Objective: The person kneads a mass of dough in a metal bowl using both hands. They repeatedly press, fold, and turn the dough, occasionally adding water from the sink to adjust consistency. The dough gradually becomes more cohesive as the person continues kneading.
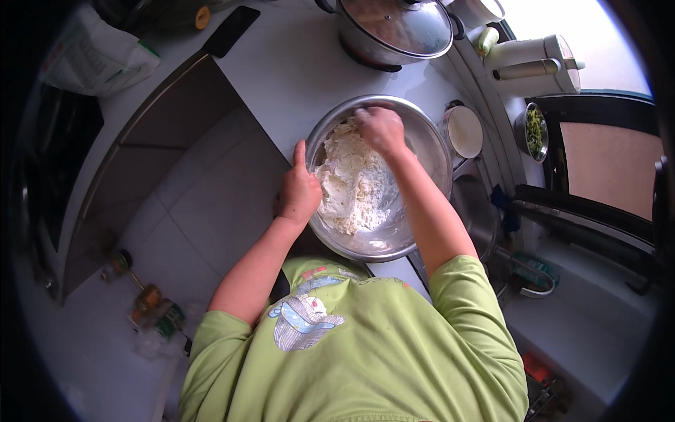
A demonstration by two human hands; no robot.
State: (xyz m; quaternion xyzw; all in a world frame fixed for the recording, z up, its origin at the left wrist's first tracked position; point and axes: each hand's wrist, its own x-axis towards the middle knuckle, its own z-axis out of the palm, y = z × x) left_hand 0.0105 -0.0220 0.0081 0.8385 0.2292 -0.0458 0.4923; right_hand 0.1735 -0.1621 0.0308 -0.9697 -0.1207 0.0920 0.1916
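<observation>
A wide stainless steel bowl [432, 158] stands at the counter's edge in front of me, with shaggy, floury dough [343, 179] heaped on its left side and loose flour [377, 203] beside it. My left hand [301, 192] grips the bowl's left rim, the index finger stretched along the outside. Inside the bowl, near its far wall, my right hand [379, 128] is curled at the top edge of the dough; its fingertips are blurred and floury, and whether they pinch any dough is hard to tell.
Beyond the bowl is a lidded pot [395, 31], with a phone [231, 31] farther left. At right are a white container [464, 132], a sink [474, 205], a white pitcher [538, 66] and a small bowl of chopped greens [534, 132]. A flour-like bag [100, 53] lies far left.
</observation>
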